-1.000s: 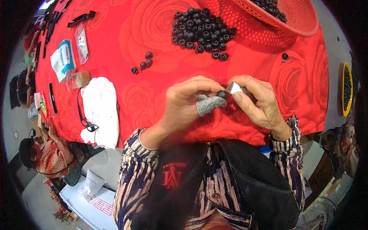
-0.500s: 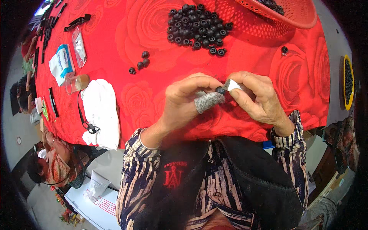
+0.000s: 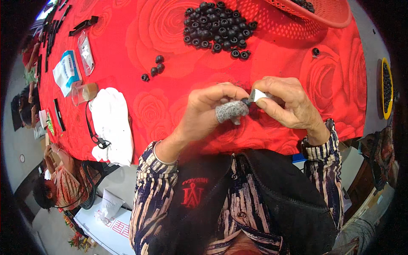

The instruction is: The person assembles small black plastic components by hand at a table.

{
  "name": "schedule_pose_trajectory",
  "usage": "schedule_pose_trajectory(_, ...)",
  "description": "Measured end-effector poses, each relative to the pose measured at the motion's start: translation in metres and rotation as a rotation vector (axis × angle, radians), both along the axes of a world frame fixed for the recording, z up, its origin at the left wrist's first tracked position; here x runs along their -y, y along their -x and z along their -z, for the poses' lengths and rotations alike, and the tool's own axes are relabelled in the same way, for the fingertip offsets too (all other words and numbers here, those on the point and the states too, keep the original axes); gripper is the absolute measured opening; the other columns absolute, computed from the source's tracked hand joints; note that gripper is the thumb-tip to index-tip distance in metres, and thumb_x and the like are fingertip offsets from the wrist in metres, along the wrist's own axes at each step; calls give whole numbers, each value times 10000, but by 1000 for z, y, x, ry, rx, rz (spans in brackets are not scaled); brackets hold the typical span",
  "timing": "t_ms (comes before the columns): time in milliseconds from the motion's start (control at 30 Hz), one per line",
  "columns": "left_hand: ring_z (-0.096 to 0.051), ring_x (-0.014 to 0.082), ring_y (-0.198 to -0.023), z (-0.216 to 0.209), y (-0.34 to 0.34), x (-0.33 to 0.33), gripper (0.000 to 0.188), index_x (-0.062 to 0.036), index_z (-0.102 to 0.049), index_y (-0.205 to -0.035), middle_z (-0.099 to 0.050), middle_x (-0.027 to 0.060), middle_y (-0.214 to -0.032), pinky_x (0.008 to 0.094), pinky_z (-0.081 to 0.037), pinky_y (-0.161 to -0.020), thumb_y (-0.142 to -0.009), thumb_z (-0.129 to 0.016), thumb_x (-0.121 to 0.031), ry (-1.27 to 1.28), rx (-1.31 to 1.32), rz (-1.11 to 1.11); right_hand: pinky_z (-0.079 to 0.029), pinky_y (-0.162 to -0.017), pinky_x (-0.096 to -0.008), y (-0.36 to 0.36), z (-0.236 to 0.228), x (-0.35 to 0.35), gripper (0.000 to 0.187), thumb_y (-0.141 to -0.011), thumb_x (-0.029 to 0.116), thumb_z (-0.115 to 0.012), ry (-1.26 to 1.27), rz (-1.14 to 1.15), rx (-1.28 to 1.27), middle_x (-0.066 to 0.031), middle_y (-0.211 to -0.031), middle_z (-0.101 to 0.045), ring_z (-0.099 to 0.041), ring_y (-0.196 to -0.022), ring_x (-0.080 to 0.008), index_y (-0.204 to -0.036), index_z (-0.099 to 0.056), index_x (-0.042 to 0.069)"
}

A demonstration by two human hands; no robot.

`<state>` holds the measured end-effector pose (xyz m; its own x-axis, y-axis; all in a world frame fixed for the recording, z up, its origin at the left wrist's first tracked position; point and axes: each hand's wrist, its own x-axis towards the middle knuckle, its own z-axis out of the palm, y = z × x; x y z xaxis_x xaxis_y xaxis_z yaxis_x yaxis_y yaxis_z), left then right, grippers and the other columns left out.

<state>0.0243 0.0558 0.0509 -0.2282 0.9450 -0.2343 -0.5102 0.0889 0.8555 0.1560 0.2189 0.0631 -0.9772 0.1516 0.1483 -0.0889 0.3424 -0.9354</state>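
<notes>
Over the near part of the red cloth, my left hand point(image 3: 203, 107) is closed on a small black rounded plastic part point(image 3: 245, 101), pinched at its fingertips. A grey knitted finger sleeve point(image 3: 231, 111) covers one of its digits. My right hand point(image 3: 291, 104) is closed on a small blade point(image 3: 252, 97) with a white wrapping where the fingers grip. The blade's grey end meets or nearly touches the black part; fingers partly cover both. Beyond my hands lies a pile of similar black parts point(image 3: 219, 29), several with round openings facing up.
A red mesh basket point(image 3: 293, 29) stands far right. Several loose black parts point(image 3: 153, 71) lie left of the pile, another part point(image 3: 315, 52) right. At left are a white cloth point(image 3: 111, 127), clear cup point(image 3: 78, 95), tissue pack point(image 3: 68, 72) and black strips point(image 3: 59, 114). Another person point(image 3: 70, 178) sits beyond.
Both hands stay together with the same grips. The fingers of my left hand have shifted slightly around the black part, and the blade has tilted a little. The view has moved slightly.
</notes>
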Motion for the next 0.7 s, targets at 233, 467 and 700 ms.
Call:
schedule_pose_trajectory(233, -576, 104, -687, 1, 2, -1, 152, 37, -596, -974, -596, 61, -840, 224, -490, -598, -836, -567, -20, 12, 47, 47, -425, -506, -315, -1, 9, -4, 140, -764, 47, -585, -9, -32, -39, -109, -696, -571, -557, -568, -223, -890, -581, -14)
schedule_pose_trajectory(467, -574, 107, -665, 0, 0, 2, 163, 31, -602, -983, -600, 61, -826, 226, -490, -577, -832, -577, -28, 35, 104, 35, -411, -499, -321, -1, 7, -5, 139, -761, 54, -574, -8, -80, -40, -107, -684, -559, -546, -562, -231, -884, -578, -11)
schedule_pose_trajectory(700, -574, 120, -610, 6, -5, 3, 181, 24, -606, -991, -605, 73, -796, 234, -492, -544, -823, -590, -42, 79, 283, 4, -417, -501, -333, 0, 10, -8, 117, -766, 70, -573, -16, -90, -41, -110, -674, -553, -547, -560, -257, -859, -575, 0)
